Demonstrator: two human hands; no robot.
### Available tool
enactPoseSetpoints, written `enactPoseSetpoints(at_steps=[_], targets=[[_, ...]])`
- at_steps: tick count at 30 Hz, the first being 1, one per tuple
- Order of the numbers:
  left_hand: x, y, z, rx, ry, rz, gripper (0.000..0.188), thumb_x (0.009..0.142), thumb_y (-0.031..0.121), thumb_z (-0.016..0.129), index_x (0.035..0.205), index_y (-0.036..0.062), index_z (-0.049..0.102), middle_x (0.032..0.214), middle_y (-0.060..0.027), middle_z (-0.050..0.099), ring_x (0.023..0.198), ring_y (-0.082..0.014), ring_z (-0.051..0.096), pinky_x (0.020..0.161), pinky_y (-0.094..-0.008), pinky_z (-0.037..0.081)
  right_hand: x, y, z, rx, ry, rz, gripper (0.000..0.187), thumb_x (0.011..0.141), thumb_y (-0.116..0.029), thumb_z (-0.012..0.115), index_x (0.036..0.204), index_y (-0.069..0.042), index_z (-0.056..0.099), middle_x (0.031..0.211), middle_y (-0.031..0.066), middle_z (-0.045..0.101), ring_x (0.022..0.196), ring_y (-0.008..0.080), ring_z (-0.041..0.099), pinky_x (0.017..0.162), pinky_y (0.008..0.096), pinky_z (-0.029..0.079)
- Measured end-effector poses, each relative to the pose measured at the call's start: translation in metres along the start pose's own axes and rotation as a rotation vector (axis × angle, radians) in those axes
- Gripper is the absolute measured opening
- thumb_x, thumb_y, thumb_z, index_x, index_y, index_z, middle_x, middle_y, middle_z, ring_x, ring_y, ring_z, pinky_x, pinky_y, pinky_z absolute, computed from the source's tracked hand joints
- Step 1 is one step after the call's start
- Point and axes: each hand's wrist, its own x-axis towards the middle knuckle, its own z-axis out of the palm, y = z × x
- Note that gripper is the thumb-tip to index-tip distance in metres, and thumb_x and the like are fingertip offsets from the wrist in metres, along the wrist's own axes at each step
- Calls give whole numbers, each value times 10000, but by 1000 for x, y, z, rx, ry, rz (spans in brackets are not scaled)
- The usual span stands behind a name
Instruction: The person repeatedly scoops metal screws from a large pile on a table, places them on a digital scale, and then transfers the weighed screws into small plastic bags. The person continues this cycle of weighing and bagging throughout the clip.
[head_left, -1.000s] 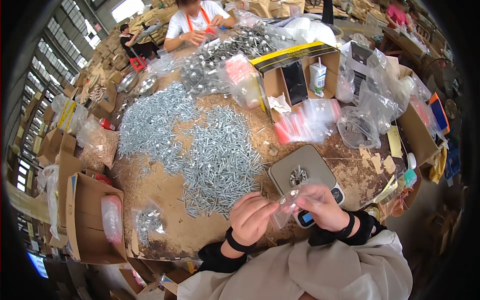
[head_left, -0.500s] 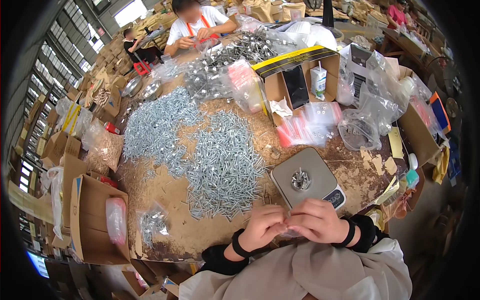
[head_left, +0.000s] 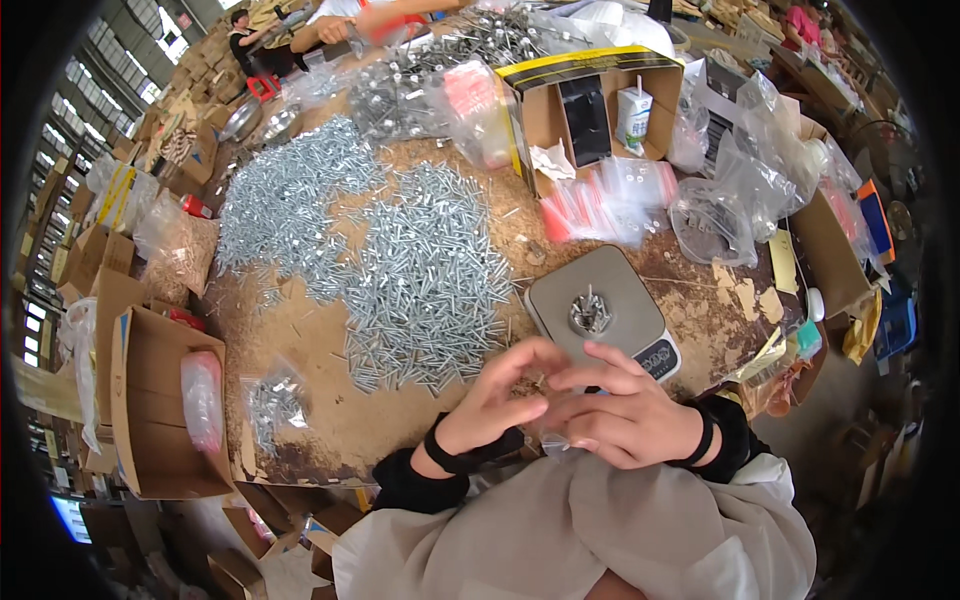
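Note:
My left hand [head_left: 498, 400] is at the near edge of the table, thumb and fingers curved but apart, with nothing visible gripped. Close beside it, my right hand [head_left: 630, 415] has its fingers bent around a small clear plastic bag [head_left: 556, 440], mostly hidden beneath them. Just beyond the hands lies a grey digital scale [head_left: 625, 285]. A small cluster of metal screws [head_left: 590, 316] sits on its plate, some standing upright. To the left spreads a large heap of silver screws [head_left: 430, 270], with another heap of screws [head_left: 290, 210] behind it.
A filled clear bag [head_left: 275, 405] lies at the near left, by an open cardboard box [head_left: 165, 400]. Beyond the scale are red-and-clear zip bags [head_left: 610, 205] and a box [head_left: 590, 65] holding a phone and drink carton. Across the table, a person's hands [head_left: 350, 28] work.
My hands have gone from pinching together to fingers spread apart, the left thumb separating from its fingers. The whole view has shifted, so the table sits higher and further left.

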Motion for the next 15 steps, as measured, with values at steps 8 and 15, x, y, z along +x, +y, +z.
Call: enactPoseSetpoints(at_steps=[8, 15], targets=[[1, -6, 17, 86, 145, -151, 673, 827, -17, 751, 1398, 59, 403, 1115, -28, 575, 1000, -112, 577, 910, -288, 467, -6, 36, -9, -36, 170, 224, 638, 832, -137, 727, 1395, -38, 443, 1430, 205, 486, 1359, 409, 439, 1178, 556, 258], [4, -25, 16, 407, 211, 1, 384, 838, -21, 741, 1156, 39, 533, 1024, -2, 568, 917, -101, 569, 839, -266, 469, -13, 78, -13, -27, -23, 610, 943, 728, -167, 834, 1525, -114, 334, 1217, 166, 652, 1112, 347, 619, 1086, 455, 396]])
